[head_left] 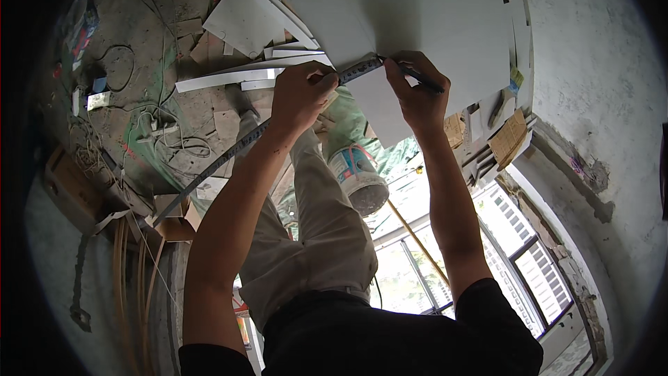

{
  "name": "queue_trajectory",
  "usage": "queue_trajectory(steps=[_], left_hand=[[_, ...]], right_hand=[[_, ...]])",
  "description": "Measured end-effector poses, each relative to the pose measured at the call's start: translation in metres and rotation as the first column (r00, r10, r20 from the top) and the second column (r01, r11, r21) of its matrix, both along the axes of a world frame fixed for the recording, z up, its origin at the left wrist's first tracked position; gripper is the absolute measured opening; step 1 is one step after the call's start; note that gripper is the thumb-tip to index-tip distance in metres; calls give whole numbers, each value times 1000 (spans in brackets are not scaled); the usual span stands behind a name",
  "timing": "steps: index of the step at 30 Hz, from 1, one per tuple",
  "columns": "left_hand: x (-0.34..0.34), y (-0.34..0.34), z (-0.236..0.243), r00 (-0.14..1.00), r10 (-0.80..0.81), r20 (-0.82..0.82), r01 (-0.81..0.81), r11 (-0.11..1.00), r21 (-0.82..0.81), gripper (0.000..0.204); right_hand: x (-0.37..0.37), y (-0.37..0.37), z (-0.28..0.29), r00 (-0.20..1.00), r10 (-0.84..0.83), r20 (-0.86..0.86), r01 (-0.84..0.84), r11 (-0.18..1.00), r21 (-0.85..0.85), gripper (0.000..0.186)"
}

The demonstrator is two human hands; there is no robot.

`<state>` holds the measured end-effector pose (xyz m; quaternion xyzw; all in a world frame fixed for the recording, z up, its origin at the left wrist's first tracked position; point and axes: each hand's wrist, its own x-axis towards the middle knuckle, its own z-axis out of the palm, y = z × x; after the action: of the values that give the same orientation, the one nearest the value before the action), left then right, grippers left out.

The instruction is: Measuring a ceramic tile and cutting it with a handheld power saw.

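A large pale grey board (452, 21) lies in front of me. My left hand (304, 94) pinches a grey measuring tape (359, 69) between thumb and fingers at the board's near edge. The tape's end lies on the board, and its other stretch (223, 157) runs under my left forearm toward the lower left; no case shows. In my right hand (423, 90) is a dark pen (426, 81), its tip touching or very close to the board at the tape's end.
White offcut strips (243, 73) and board pieces (243, 19) lie left of the board. A bucket (362, 188) stands near my legs. Cables (170, 143) and a cardboard box (73, 181) are at left. A brush (508, 97) and cardboard scraps (509, 139) sit at right, near the window (532, 257).
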<state>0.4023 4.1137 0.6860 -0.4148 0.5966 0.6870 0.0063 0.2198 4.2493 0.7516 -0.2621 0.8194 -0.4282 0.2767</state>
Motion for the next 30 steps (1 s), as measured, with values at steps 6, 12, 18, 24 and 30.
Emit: queue_trajectory(steps=[6,12,18,24,30], left_hand=[[3,15,4,999,-25,47,25,1000,3,30],[14,17,5,1000,-6,-29,9,996,90,30],[54,36,31,998,-9,-56,17,989,144,23],[72,72,115,986,-157,-54,144,971,-191,13],[53,85,207,863,-505,28,413,671,-616,15]], right_hand=[[5,16,2,1000,-25,16,24,999,25,11],[16,32,9,992,-113,-60,111,993,-26,9],[34,73,62,944,-245,-222,225,968,-109,9],[88,121,83,951,-220,216,189,970,155,25],[123,148,131,547,-356,758,410,903,128,31]])
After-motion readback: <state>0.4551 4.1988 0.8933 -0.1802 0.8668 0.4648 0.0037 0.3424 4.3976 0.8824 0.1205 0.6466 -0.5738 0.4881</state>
